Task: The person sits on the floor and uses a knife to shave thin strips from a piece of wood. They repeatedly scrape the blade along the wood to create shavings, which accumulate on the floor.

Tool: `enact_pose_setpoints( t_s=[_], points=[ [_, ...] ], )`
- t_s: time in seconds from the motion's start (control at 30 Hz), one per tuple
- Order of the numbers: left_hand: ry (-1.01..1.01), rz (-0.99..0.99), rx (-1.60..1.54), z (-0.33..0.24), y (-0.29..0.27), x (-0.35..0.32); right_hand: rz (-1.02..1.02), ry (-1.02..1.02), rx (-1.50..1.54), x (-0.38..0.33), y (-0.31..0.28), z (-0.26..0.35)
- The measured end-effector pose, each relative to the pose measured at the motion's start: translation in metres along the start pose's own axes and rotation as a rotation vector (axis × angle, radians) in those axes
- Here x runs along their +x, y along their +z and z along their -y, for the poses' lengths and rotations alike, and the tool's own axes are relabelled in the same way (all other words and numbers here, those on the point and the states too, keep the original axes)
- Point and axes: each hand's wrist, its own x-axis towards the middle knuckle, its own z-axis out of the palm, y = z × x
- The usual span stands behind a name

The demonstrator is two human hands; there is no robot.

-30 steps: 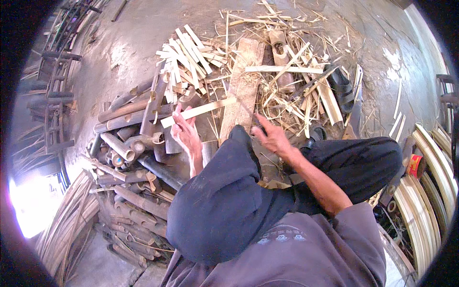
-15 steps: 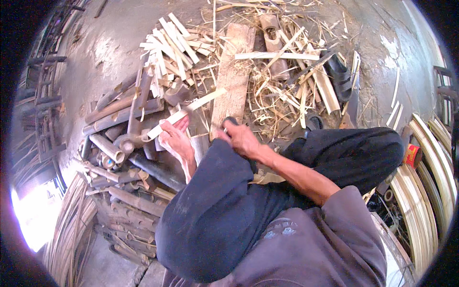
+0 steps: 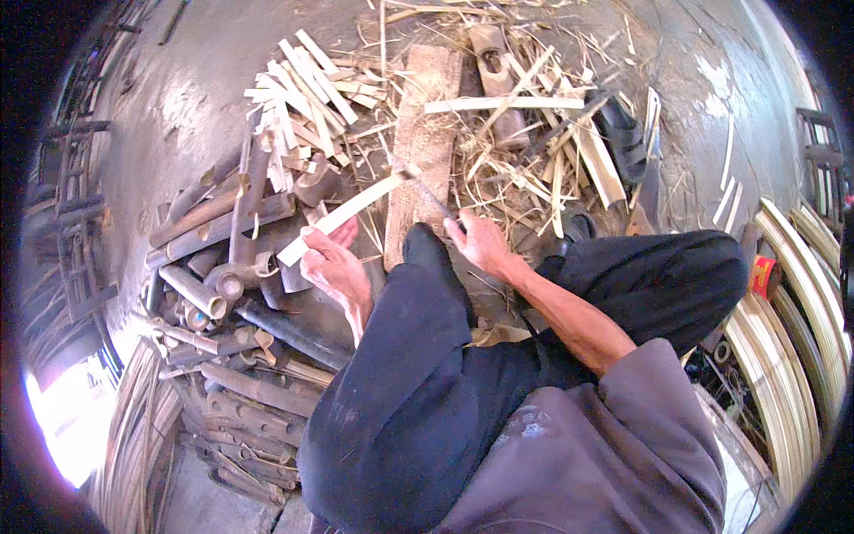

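A pale split bamboo strip (image 3: 354,208) is gripped near its lower end by my left hand (image 3: 334,265), its fingers closed round it. The strip slants up to the right, its far end over a worn wooden board (image 3: 422,133). My right hand (image 3: 485,244) is closed round the handle of a knife; most of the handle is hidden in the fist. The dark knife blade (image 3: 432,198) points up and left across the board, and its tip meets or overlaps the strip's far end. Whether it cuts into the strip I cannot tell.
Cut pale strips (image 3: 302,93) lie piled beyond my left hand. Dark bamboo tubes (image 3: 222,231) are stacked at the left. Shavings (image 3: 498,182) and a dark sandal (image 3: 620,138) lie right of the board. Long split bamboo lengths (image 3: 772,374) stand at the right.
My right hand has moved right, away from my knee, and the knife blade now shows at the strip's far end. The strip has shifted slightly down and left-hand fingers still hold it.
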Motion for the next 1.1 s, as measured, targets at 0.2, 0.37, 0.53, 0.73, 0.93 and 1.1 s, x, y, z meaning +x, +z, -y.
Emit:
enact_pose_setpoints(
  t_s=[0.2, 0.37, 0.53, 0.73, 0.93, 1.1],
  points=[
    [0.015, -0.034, 0.017, -0.011, 0.005, -0.003, -0.038, -0.037, 0.021, -0.007, 0.004, 0.004],
    [0.003, 0.012, 0.078, -0.016, 0.012, -0.007, 0.009, -0.047, -0.034, -0.012, 0.000, -0.016],
    [0.130, 0.079, 0.039, 0.017, 0.039, 0.009, 0.048, 0.152, 0.065, -0.001, -0.001, -0.057],
    [0.224, 0.241, -0.215, 0.085, 0.099, 0.032, 0.070, 0.254, 0.037, -0.001, -0.021, -0.029],
    [-0.292, 0.648, -0.306, 0.045, 0.033, 0.054, -0.060, -0.071, -0.136, 0.018, -0.072, 0.012],
    [-0.368, 0.737, -0.078, 0.017, -0.011, 0.011, 0.119, -0.484, -0.387, 0.043, -0.080, 0.052]
  ],
)
